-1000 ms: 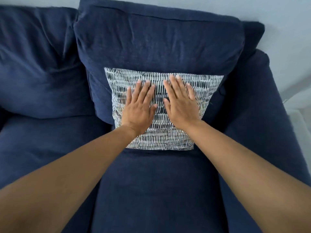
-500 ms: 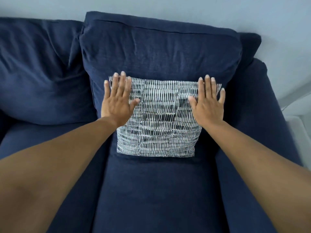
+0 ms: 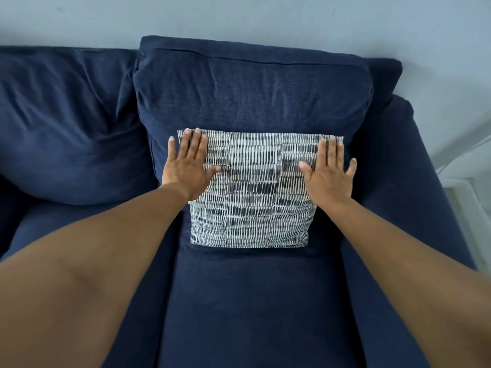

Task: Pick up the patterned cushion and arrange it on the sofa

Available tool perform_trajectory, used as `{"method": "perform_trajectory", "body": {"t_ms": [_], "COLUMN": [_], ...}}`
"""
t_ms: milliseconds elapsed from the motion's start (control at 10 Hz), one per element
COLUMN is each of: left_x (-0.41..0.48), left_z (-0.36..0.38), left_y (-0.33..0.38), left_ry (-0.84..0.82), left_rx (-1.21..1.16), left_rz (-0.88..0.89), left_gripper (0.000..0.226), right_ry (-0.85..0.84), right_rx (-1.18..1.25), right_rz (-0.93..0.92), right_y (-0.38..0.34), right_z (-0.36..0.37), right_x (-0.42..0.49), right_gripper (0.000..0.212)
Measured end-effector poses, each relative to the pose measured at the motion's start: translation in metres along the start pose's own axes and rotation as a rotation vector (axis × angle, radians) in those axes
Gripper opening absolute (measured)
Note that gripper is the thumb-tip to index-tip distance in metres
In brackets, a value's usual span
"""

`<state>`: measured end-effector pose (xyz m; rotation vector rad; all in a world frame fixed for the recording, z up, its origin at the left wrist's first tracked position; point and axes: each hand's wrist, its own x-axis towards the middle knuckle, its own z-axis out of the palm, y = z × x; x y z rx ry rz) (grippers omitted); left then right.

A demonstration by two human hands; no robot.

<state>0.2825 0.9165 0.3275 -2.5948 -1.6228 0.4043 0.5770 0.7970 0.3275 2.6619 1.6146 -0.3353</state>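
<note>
Spanning patterned cushion [image 3: 252, 192]: both flat hands

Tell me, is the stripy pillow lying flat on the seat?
No, the patterned cushion stands propped against the blue back cushion, with the left hand and right hand flat on it.

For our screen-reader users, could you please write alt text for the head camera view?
A patterned cushion stands against the back cushion of a navy sofa, with the left hand and right hand pressed flat, fingers spread, on its upper corners.
</note>
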Motion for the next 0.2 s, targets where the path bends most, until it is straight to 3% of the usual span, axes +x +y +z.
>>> {"method": "perform_trajectory", "body": {"t_ms": [100,200], "left_x": [-0.006,-0.007], "left_z": [-0.009,-0.017], "left_y": [0.000,0.005], "left_ry": [-0.033,-0.042], "left_rx": [-0.031,-0.085], "left_rz": [-0.033,-0.057], "left_gripper": [0.084,0.083], "right_ry": [0.156,0.480], "right_rx": [0.224,0.484], "right_rz": [-0.004,-0.079], "right_y": [-0.011,-0.019], "right_z": [-0.028,-0.080], "right_x": [-0.020,-0.046], "right_gripper": [0.075,0.062]}}
